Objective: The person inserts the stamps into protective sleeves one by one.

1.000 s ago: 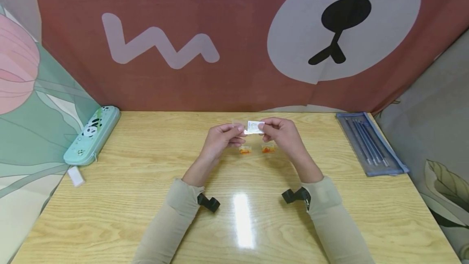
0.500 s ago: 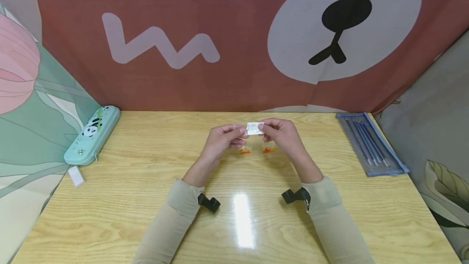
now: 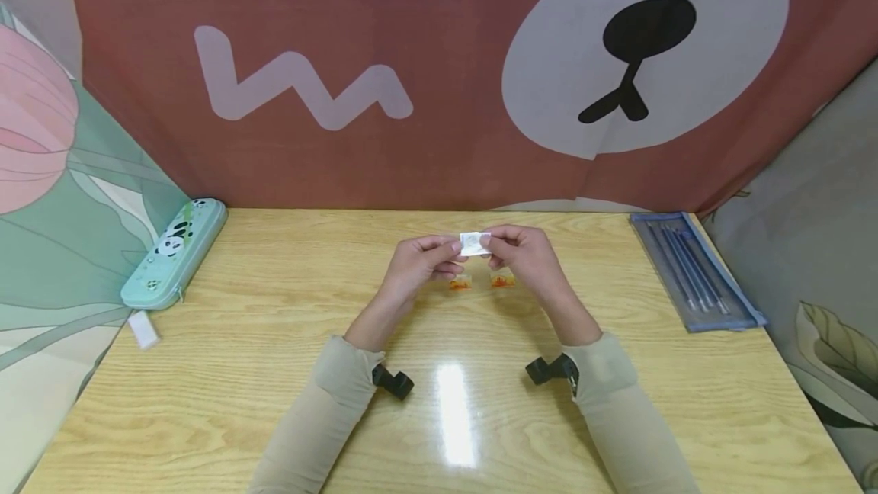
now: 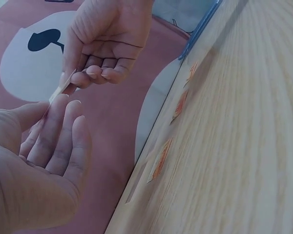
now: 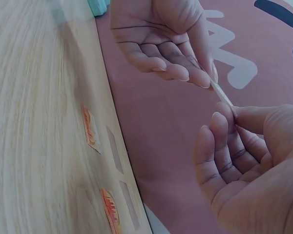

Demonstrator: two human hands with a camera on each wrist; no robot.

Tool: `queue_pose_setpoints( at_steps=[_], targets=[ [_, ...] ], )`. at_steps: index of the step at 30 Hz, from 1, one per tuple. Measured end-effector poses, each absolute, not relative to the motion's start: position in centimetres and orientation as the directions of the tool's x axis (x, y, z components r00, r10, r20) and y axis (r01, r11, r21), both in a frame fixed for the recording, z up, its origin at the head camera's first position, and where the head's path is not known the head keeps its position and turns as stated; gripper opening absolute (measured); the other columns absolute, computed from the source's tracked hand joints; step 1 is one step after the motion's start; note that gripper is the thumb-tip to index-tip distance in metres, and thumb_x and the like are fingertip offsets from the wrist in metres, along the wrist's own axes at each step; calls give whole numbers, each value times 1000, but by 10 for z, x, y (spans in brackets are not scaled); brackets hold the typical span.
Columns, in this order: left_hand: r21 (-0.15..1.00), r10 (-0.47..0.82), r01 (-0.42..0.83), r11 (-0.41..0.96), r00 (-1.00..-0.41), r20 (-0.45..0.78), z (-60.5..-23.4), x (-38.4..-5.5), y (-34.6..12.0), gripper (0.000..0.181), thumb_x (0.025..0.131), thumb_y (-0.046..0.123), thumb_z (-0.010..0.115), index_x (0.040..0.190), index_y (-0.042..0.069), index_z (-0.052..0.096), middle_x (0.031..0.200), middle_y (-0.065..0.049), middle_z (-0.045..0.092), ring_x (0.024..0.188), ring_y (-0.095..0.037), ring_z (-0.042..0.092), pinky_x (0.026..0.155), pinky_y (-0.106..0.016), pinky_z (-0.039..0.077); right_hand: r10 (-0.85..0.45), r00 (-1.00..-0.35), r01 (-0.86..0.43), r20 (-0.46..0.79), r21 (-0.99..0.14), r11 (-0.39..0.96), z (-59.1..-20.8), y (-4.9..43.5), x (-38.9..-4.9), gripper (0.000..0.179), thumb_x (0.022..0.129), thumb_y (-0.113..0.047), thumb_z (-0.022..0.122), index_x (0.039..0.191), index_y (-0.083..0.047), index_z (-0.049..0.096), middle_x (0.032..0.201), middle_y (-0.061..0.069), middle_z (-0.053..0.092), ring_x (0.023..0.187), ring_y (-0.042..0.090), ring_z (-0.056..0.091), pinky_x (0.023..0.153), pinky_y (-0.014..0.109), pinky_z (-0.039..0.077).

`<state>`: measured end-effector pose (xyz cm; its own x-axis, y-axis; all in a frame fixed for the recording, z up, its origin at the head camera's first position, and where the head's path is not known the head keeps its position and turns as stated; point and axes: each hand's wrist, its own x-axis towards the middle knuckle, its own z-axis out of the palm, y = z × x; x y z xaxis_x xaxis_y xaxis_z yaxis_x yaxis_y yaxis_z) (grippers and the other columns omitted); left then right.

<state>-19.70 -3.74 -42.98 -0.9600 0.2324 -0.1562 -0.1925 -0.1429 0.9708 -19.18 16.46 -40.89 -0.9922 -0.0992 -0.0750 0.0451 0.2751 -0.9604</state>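
My left hand and right hand are raised near the back of the table, facing each other. Between them they pinch a small, thin white card with faint print by its opposite ends. The wrist views show this white card nearly edge-on, with the thumbs and fingertips on either end. Beneath the hands, small orange-and-yellow printed pieces lie on the tabletop, one on the left and one on the right.
Pale flat rectangles lie by the table's back edge. A mint panda pencil case and a white eraser-like block are at the left. At the right lies a blue mesh pouch with pencil-like sticks inside. A red curtain hangs behind the table.
The white card has shifted slightly left and down, and the hands have come closer together. Translucent film seen above the left fingertips one second ago no longer shows there.
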Motion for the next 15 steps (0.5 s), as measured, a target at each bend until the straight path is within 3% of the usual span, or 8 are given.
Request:
queue_pose_setpoints(
  at_steps=[3, 15],
  targets=[
    [971, 235, -192, -145, -960, -155, -430, -197, -37, 27, 95, 15, 73, 114, -3, 73, 91, -14, 79, 69, -12, 75, 67, -25, 63, -95, -992, 56, -87, -957, 286, -408, 163, -191, 31, 99, -28, 67, 115, -3, 73, 96, 14, 73, 70, 13, 67, 71, 28, 61],
    [974, 216, -173, -143, -966, -140, -430, -197, -39, 29, 96, 16, 72, 117, -4, 72, 79, 1, 77, 67, -10, 74, 64, -22, 62, -87, -995, 29, -48, -977, 210, -406, 167, -191, 28, 100, -19, 65, 119, 0, 69, 86, -2, 70, 68, 10, 64, 68, 25, 61]
  ],
)
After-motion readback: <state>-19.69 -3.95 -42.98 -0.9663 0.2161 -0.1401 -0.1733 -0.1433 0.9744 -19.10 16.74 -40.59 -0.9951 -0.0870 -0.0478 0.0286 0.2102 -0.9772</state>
